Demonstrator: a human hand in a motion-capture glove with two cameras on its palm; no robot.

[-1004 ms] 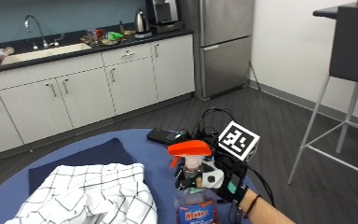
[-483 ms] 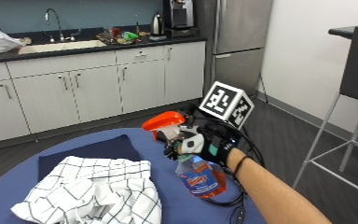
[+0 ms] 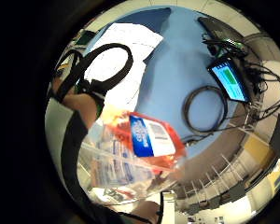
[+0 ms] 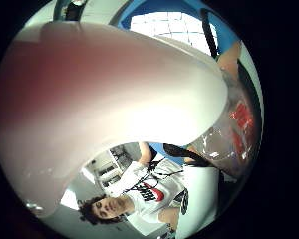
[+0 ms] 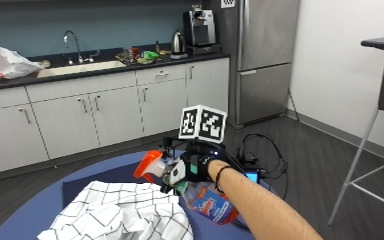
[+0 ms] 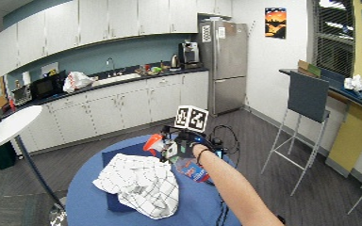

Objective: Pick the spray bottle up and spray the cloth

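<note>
My gloved right hand [image 5: 195,170] grips the neck of a clear spray bottle [image 5: 208,206] with a blue-and-red label and an orange trigger head [image 5: 149,165]. The bottle is lifted above the blue round table [image 5: 42,212] and tilted, its nozzle aimed left toward the white checked cloth [image 5: 122,215]. The cloth lies crumpled on a dark blue mat [image 5: 72,187], just below and left of the nozzle. In the little finger side palm view the bottle [image 3: 140,144] is close under the palm with the cloth [image 3: 119,60] beyond. The trigger head [image 4: 99,94] fills the thumb side palm view.
A tablet [image 3: 229,79], a coiled black cable [image 3: 206,109] and other dark devices lie on the table behind the hand. Kitchen cabinets [image 5: 112,110] and a fridge [image 5: 262,55] line the far wall. A tall chair [image 5: 378,130] stands to the right.
The outside camera has shifted. The hand has turned the bottle from nearly upright to a tilt, with the orange head swung left toward the cloth.
</note>
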